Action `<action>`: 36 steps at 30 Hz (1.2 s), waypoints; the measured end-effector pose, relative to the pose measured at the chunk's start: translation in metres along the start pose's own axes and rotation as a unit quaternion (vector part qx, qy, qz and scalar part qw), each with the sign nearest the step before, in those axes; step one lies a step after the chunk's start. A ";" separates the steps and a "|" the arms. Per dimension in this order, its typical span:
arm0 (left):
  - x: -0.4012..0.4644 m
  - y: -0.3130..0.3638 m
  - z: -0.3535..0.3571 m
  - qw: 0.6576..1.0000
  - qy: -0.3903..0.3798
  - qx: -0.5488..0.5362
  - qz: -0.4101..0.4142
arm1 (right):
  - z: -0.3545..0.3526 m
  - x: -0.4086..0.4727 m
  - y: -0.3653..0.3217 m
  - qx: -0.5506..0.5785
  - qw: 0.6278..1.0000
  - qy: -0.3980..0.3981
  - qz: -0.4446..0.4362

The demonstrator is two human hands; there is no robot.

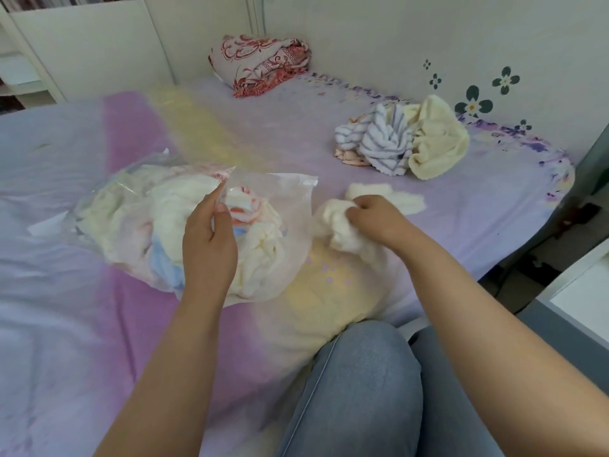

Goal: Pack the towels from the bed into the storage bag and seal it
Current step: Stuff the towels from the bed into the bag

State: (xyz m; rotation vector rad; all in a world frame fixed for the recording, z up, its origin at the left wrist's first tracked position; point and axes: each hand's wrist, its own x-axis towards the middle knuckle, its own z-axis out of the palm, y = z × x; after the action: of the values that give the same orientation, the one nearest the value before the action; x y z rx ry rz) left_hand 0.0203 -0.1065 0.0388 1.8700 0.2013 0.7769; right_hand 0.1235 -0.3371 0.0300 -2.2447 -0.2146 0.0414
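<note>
A clear plastic storage bag lies on the bed, bulging with several pale towels, its mouth facing right. My left hand pinches the upper edge of the bag's opening and holds it up. Just right of the opening, my right hand is closed on a crumpled white towel. Farther back on the right sits a loose pile: a blue-and-white striped towel, a pale yellow towel and a pink-patterned one partly hidden beneath.
The bed has a lilac, pink and yellow sheet. A folded red-patterned blanket rests against the far wall. My knee in jeans is on the bed's near edge. The bed's right edge drops to the floor beside a white cabinet.
</note>
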 end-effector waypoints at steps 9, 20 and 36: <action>0.000 0.001 -0.009 1.000 -0.025 0.001 0.001 | 0.052 0.014 0.028 -0.267 0.959 -0.075 0.064; 0.001 0.002 -0.021 1.000 0.002 0.009 0.013 | 0.026 -0.003 -0.008 -0.077 0.967 -0.229 -0.074; 0.013 0.026 -0.082 0.992 0.014 0.113 0.044 | 0.144 -0.051 -0.162 0.446 0.878 -0.143 0.098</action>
State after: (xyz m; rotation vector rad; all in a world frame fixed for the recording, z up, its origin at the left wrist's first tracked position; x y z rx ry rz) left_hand -0.0238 -0.0491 0.0866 2.0942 0.2357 0.8706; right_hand 0.0353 -0.1353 0.0617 -1.3139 -0.0903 0.4859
